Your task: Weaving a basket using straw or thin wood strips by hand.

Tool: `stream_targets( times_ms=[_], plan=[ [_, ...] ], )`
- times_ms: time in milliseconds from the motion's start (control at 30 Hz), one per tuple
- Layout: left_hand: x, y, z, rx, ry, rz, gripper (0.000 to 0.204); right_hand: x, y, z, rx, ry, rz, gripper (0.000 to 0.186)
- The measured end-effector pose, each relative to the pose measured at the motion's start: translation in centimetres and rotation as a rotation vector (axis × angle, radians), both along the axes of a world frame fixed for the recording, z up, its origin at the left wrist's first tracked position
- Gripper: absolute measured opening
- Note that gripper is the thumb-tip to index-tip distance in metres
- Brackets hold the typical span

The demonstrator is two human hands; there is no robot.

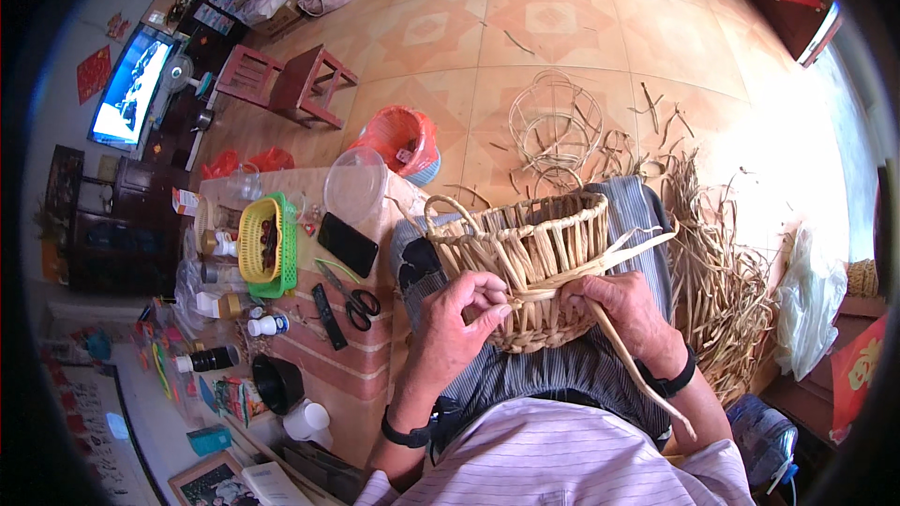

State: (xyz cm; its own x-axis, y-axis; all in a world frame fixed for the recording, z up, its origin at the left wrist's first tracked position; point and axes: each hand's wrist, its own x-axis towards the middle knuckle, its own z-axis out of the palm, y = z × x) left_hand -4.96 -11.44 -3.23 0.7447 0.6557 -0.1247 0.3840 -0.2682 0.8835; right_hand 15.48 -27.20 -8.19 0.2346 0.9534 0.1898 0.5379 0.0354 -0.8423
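Note:
A woven basket of dried, straw-coloured plant strips rests on my lap, its opening tilted away from me and a loop handle at its left rim. My left hand pinches at a strip on the basket's near left side, thumb and fingers together. On the near right side, my right hand is closed around a pale flat strip that runs across the weave and fans out to the right. A longer strip end hangs from under my right hand over my wrist. My fingers hide part of the weave.
Dried strips lie heaped on the floor at right, beside a plastic bag. On the table at left are scissors, a phone and a yellow basket. A red-lined bin and a wire frame stand ahead.

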Motion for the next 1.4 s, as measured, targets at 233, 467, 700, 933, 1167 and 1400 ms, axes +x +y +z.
stream_targets(
  times_ms=[233, 467, 700, 933, 1167, 1400],
  plan=[
    [0.6, 0.1, -0.2, 0.140, 0.087, -0.044, 0.020, -0.2, -0.4, -0.2, -0.118, 0.340, 0.010, 0.008],
    [1.6, -0.7, 0.5, -0.175, -0.169, 0.272, 0.013, -0.6, -0.7, -0.1, -0.085, 0.485, 0.041, 0.008],
    [5.9, -2.0, 1.8, 0.617, -0.020, -0.321, 0.027, -0.3, -1.1, 0.1, -0.051, 0.256, 0.080, 0.011],
    [6.7, -1.0, 2.4, 0.518, 0.142, -0.366, 0.019, -0.6, -1.7, -0.2, 0.011, 0.317, 0.085, 0.014],
    [2.4, 0.8, 1.6, -0.446, -0.203, 0.014, 0.015, -0.3, -1.5, 0.7, -0.096, 0.545, 0.056, 0.027],
    [0.3, -1.2, -1.2, -0.486, -0.259, 0.128, 0.025, -0.5, -2.0, -0.4, 0.033, 0.978, -0.068, 0.022]
  ],
)
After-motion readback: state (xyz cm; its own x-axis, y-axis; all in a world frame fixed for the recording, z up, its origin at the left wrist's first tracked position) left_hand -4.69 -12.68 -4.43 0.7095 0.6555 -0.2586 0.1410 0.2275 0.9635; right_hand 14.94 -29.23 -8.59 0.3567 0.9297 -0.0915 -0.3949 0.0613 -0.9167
